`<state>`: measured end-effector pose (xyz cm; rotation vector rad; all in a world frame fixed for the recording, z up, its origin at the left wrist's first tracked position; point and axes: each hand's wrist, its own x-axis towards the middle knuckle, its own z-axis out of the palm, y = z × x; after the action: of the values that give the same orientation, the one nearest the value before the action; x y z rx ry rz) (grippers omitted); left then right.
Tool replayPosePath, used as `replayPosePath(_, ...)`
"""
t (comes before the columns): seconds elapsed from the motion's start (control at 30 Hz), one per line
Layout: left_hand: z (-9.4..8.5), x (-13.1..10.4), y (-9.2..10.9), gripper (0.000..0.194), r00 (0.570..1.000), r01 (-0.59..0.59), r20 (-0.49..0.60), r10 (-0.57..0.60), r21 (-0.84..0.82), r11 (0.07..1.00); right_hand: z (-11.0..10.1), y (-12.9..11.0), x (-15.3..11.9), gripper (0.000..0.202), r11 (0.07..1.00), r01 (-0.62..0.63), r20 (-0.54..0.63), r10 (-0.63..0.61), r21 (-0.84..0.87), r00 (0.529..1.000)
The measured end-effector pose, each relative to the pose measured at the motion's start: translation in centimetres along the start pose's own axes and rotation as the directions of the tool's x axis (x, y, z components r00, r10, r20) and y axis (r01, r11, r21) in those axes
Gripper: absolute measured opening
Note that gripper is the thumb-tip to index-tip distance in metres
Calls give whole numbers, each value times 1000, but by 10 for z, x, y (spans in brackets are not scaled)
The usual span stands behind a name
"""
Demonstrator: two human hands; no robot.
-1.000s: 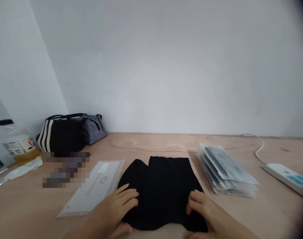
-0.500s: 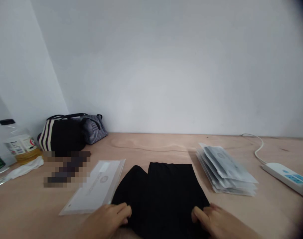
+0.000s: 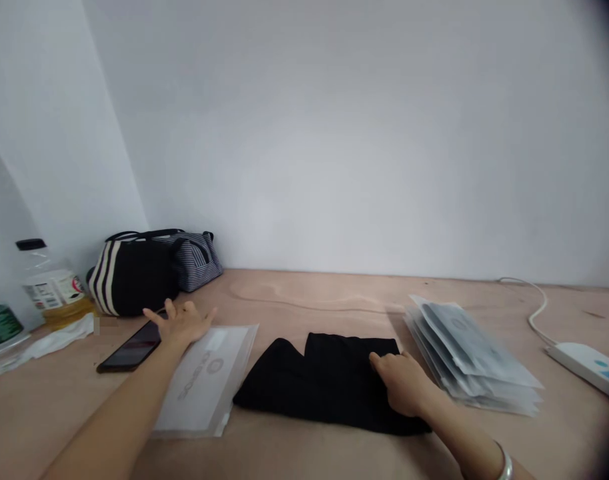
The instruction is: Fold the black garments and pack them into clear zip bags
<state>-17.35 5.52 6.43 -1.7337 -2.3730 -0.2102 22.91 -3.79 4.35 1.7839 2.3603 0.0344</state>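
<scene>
A pair of black shorts (image 3: 329, 383) lies folded on the wooden table in front of me, its two leg ends at the far side. My right hand (image 3: 402, 383) rests on its right part, fingers bent together against the cloth. Off to the left, my left hand (image 3: 182, 323) is open with spread fingers, over the far left corner of a frosted zip bag (image 3: 207, 380) and beside a phone (image 3: 132, 347). Printing shows on the flat bag, and my forearm covers part of it. Whether the left fingertips touch anything is unclear.
At right is a stack of frosted zip bags (image 3: 477, 353), with a white power strip (image 3: 589, 363) and cable beyond. A black striped bag (image 3: 139, 277), a blue-and-white striped pouch (image 3: 199, 260), a bottle (image 3: 57, 293) and white tissue (image 3: 49, 343) stand or lie at left.
The near part of the black shorts has been folded away from me. My left hand let go and moved left and forward to the bag and phone; my right hand shifted forward on the cloth.
</scene>
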Motion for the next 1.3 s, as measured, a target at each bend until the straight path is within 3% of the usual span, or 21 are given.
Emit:
replayPosePath(0.1,0,-1,2,58,1000,-17,15,17,-27,999,2,-1,1,42,1000,-15,-4,15,15,1000)
replayPosePath(0.17,-3,-9,19,59,997,-82,12,83,-55,995,-1,1,4,39,998,-41,-45,43,37,998)
replayPosePath(0.23,-6,-29,48,56,974,-225,7,227,-97,970,-2,4,9,36,994,-92,-103,98,58,990)
replayPosePath(0.33,-11,-75,95,44,877,-470,18,481,-181,864,-3,6,17,35,979,-193,-162,200,59,966)
replayPosePath(0.43,-16,-120,122,43,690,-691,-44,722,-335,640,-1,7,19,37,966,-255,-228,259,48,939)
replayPosePath(0.47,-17,-129,125,43,665,-704,-42,746,-368,607,0,8,18,37,969,-243,-254,248,52,935)
replayPosePath(0.5,-17,-135,125,42,660,-699,-34,751,-396,596,1,9,16,38,975,-212,-271,221,62,937)
replayPosePath(0.63,-7,-131,120,40,757,-585,25,653,-418,695,9,19,12,39,990,-64,-226,92,129,970)
replayPosePath(0.7,0,-125,118,41,774,-570,25,632,-407,714,13,24,12,38,987,-54,-190,83,153,978)
replayPosePath(0.77,6,-123,116,46,765,-583,45,643,-375,720,18,25,11,37,983,-69,-149,95,169,984)
replayPosePath(0.9,9,-126,111,57,723,-592,197,662,-317,741,18,21,5,37,982,-106,-86,120,157,989)
replayPosePath(1.0,2,-127,110,44,707,-620,159,689,-327,713,11,20,-2,31,987,-107,-94,119,121,988)
replayPosePath(1.13,-11,-126,107,12,698,-627,78,711,-413,661,0,23,-10,23,986,-18,-81,32,166,996)
replayPosePath(1.23,-18,-118,103,14,660,-568,181,729,-515,642,-6,28,-13,21,963,88,-88,-68,253,994)
replayPosePath(1.3,-22,-106,103,18,634,-506,238,736,-592,627,-10,30,-10,24,960,72,-101,-46,271,994)
